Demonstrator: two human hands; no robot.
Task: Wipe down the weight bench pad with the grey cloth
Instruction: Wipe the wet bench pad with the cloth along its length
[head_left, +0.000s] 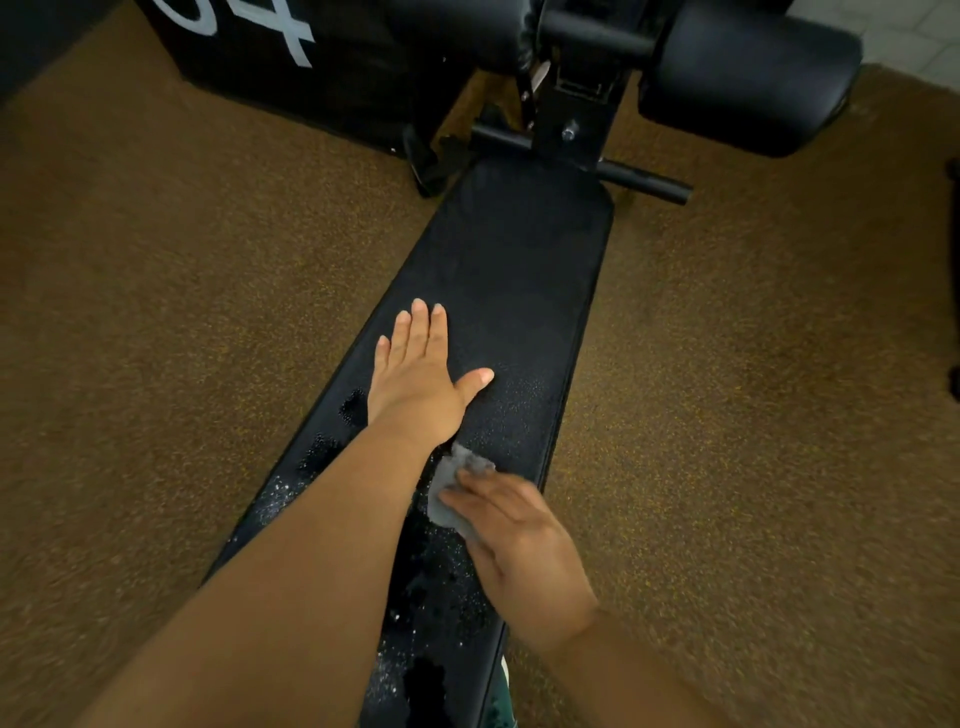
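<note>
A long black bench pad (511, 270) runs away from the person, from the bottom of the view up toward the middle, over a brown speckled floor (182, 338). The left hand (422, 382) lies flat on the pad about halfway along it, on its left side. Its four fingers are straight and close together, pointing up the pad, and the thumb is spread out to the right. It holds nothing; the palm rests on the black surface.

The right hand (519, 540) is nearer the person, on the right side of the pad, just behind and to the right of the left wrist. It is a little blurred. Its fingers reach forward and to the left over a small crumpled grey cloth (454, 488) and press it down on the pad; whether the thumb is tucked under the cloth cannot be told. The cloth pokes out ahead of the fingertips, close to the left wrist.

The near half of the pad is dotted with small white specks and darker wet-looking patches, mostly around and under the two forearms. The far half looks plain matte black.

At the far end of the pad stands a black metal frame (576, 124) with a crossbar and a bolt, and a thick black roller pad (753, 83) to the right of it. To the upper left sits a black box (291, 62) with large pale figures painted on it.
</note>
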